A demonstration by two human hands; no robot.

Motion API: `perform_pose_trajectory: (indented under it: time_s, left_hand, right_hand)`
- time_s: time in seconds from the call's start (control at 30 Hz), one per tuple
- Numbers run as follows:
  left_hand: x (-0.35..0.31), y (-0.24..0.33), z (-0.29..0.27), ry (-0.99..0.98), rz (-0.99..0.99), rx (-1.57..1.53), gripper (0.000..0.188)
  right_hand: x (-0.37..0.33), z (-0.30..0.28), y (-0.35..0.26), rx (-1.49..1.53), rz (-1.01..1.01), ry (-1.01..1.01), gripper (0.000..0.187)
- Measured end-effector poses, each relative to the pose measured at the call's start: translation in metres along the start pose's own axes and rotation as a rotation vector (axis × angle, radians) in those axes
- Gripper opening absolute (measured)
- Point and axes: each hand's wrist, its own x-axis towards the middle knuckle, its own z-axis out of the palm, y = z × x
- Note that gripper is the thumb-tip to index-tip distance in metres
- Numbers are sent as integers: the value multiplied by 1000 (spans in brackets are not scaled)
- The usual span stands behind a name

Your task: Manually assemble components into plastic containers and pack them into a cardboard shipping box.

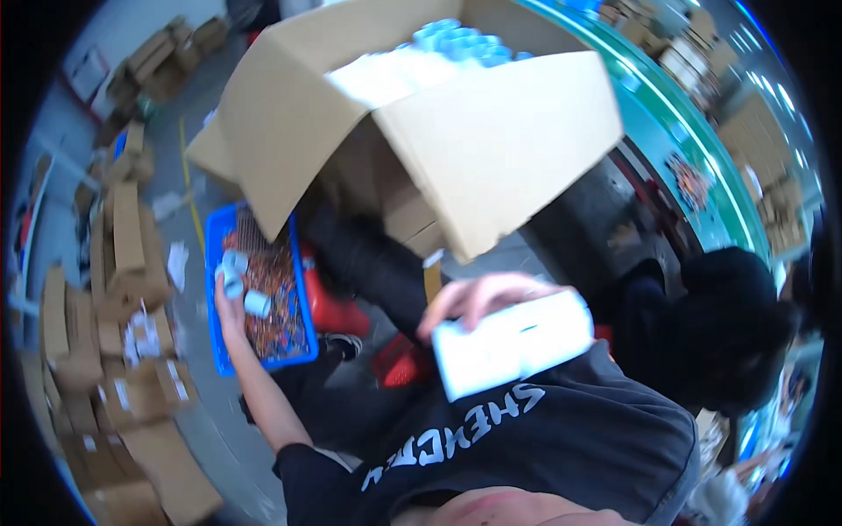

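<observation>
My left hand point(231, 317) is at the left, over a blue plastic basket point(310, 326). Its fingers are closed around small light-blue cylinders point(231, 282), partly hiding them. Another pale-blue cylinder point(257, 303) is right beside the fingers; I cannot tell if it is gripped too. Under them the basket holds many small copper-coloured and dark pieces point(276, 337). In front of my chest, my right hand point(491, 296) grips a white oblong box point(517, 344), its fingers bent over the upper edge. The hand and box are blurred by motion.
A large open cardboard box point(500, 131) stands ahead, with light-blue cylinders point(460, 42) and white items inside. Red stools point(338, 307) are near my legs. Cardboard cartons point(132, 245) crowd the left. A green work surface point(649, 114) runs along the right, near a dark-clothed person point(728, 324).
</observation>
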Motion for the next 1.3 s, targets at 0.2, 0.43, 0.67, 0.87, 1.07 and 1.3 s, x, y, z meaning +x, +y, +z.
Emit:
perform_pose_trajectory:
  time_s: [0.2,0.43,0.67,0.87,1.07,1.3]
  left_hand:
    - [-19,-24,15,87,-25,93,35]
    - [-110,-8,31,353,-29,134,37]
    - [-174,5,34,458,-110,175,42]
    - [-184,4,36,503,-129,241,49]
    - [-197,-11,36,569,-333,252,47]
    - [-197,15,-23,272,-434,106,41]
  right_hand:
    - [-107,-55,-196,-347,-574,631,41]
    - [-180,-324,-331,-509,-282,1653,52]
    - [-170,-549,-355,-523,93,1641,55]
    - [-137,-651,-365,-803,292,1600,54]
    - [-116,-673,-343,-762,264,1641,53]
    - [-189,-718,-386,-1221,190,2143,46]
